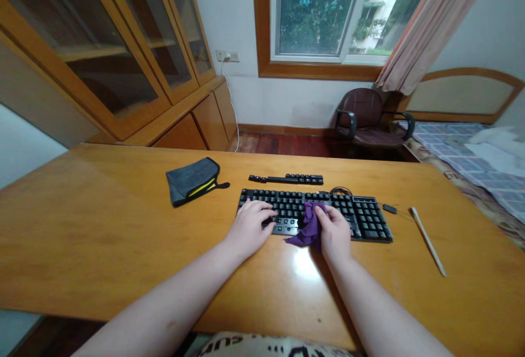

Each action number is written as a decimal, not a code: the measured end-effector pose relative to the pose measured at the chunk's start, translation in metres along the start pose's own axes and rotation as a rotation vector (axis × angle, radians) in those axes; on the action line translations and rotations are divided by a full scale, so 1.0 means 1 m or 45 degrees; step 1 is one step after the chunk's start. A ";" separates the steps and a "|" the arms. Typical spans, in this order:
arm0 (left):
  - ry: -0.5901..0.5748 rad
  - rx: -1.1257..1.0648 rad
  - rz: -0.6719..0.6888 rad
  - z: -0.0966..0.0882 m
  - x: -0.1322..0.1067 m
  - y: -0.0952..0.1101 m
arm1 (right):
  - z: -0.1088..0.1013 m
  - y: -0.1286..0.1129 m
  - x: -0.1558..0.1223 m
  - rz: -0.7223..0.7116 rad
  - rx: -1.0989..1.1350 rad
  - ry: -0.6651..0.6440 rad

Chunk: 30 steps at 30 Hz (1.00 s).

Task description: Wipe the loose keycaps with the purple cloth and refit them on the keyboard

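Observation:
A black keyboard (289,202) lies on the wooden desk, with some keycaps off its lower rows. My left hand (253,224) rests over its left end, fingers spread on the keys. In my right hand (336,231) a purple cloth (310,226) is pinched between thumb and fingers, its lower corner hanging past the keyboard's front edge. The cloth touches the middle of the keyboard and covers part of the keys. Behind the keyboard, several loose keycaps (304,179) and a long space bar (282,180) stand in a row.
A folded grey cloth (192,181) with a yellow inside lies at the left of the desk (123,247). To the right are a small black plug (390,209) and a thin brush (428,243). Beyond the desk stand an office chair (365,113) and a glass-door cabinet (135,111).

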State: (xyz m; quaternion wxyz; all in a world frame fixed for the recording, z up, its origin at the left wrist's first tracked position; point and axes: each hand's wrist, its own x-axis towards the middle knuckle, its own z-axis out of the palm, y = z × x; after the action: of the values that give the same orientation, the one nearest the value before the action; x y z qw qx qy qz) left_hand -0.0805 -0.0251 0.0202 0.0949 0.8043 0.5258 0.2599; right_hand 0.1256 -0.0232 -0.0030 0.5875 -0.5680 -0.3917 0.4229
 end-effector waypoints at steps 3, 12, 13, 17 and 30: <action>0.001 0.046 0.029 0.013 0.000 0.000 | 0.000 0.001 0.001 0.016 0.026 0.000; 0.054 0.175 0.168 0.026 -0.003 -0.003 | 0.000 0.002 0.001 0.029 0.027 0.003; 0.063 0.187 0.183 0.027 -0.003 -0.003 | 0.000 0.002 0.001 0.031 0.036 0.000; 0.070 0.249 0.243 0.029 -0.004 -0.002 | 0.001 0.003 0.000 0.030 0.057 0.003; 0.133 0.266 0.311 0.035 -0.008 -0.006 | 0.001 0.004 0.001 0.025 0.062 -0.002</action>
State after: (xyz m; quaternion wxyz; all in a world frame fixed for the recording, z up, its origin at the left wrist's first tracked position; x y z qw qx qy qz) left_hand -0.0696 -0.0249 -0.0150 -0.0489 0.8531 0.4525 0.2550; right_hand 0.1252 -0.0219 -0.0066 0.5965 -0.5569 -0.3763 0.4386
